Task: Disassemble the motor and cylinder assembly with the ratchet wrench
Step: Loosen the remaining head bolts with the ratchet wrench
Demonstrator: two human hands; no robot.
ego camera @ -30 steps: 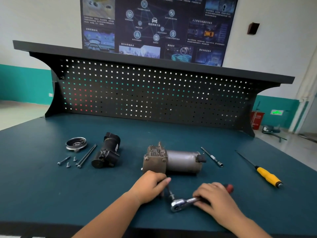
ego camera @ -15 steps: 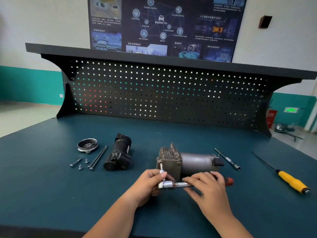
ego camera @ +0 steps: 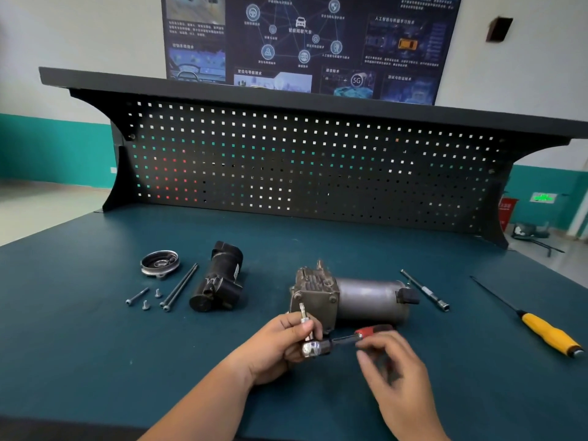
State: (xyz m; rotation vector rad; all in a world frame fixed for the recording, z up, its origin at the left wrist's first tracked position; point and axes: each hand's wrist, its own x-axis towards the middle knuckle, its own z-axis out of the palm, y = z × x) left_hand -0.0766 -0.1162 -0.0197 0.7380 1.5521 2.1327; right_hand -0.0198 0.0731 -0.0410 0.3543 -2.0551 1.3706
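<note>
Chrome steel shows nearest, at the head of the ratchet wrench (ego camera: 315, 348), which is held above the teal benchtop (ego camera: 79, 361). The left hand (ego camera: 280, 348) is clenched round that head, with the bit standing upright above the fingers. The right hand (ego camera: 394, 374) is blurred; its fingertips lie at the dark shaft beside the red handle, and whether the tool is gripped there cannot be told.

Just behind the wrench, the motor and cylinder assembly (ego camera: 353, 297) is laid on its side, the finned block at the left and the grey can at the right. A yellow-handled screwdriver (ego camera: 547, 332) is seen well to the right, an extension bar (ego camera: 424, 289) nearer the can. To the left lie a black motor (ego camera: 219, 281), two long bolts (ego camera: 179, 286), short screws (ego camera: 144, 299) and a round end cap (ego camera: 160, 263). A perforated back panel (ego camera: 302, 167) closes the bench.
</note>
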